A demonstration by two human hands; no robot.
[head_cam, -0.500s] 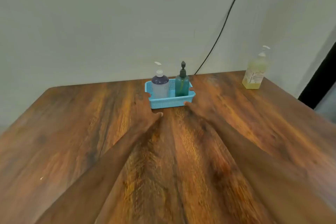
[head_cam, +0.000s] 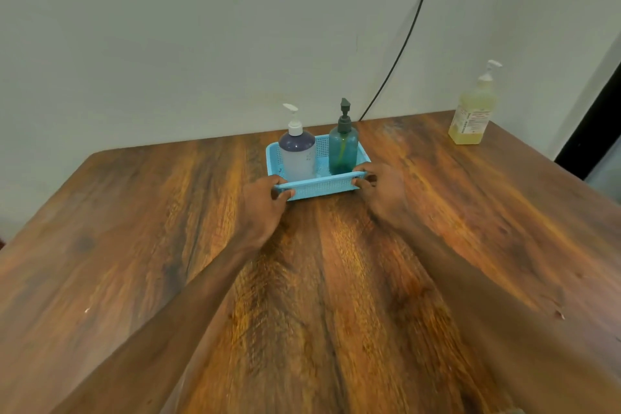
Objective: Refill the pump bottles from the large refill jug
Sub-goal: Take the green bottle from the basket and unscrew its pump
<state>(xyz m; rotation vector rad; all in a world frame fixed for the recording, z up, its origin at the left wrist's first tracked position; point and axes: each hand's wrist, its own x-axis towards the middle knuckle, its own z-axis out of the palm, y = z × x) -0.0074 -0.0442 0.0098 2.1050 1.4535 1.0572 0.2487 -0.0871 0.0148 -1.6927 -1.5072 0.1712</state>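
On table (head_cam: 168, 245), rearward: basket (head_cam: 322, 186); left bottle (head_cam: 297, 160), right bottle (head_cam: 342, 151) inside; third bottle (head_cam: 473, 114) far right, apart.

Three pump bottles (head_cam: 297, 158) (head_cam: 342, 151) (head_cam: 472, 111); one basket (head_cam: 322, 186); two hands (head_cam: 262, 208) (head_cam: 383, 193).

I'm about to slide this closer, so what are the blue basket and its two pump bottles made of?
The blue basket looks like matte moulded plastic, given its perforated grid walls. The white-pump bottle is likely frosted plastic: cloudy pale body, dark near the top. The teal bottle is glossy and see-through, tube visible inside: tinted plastic or glass.
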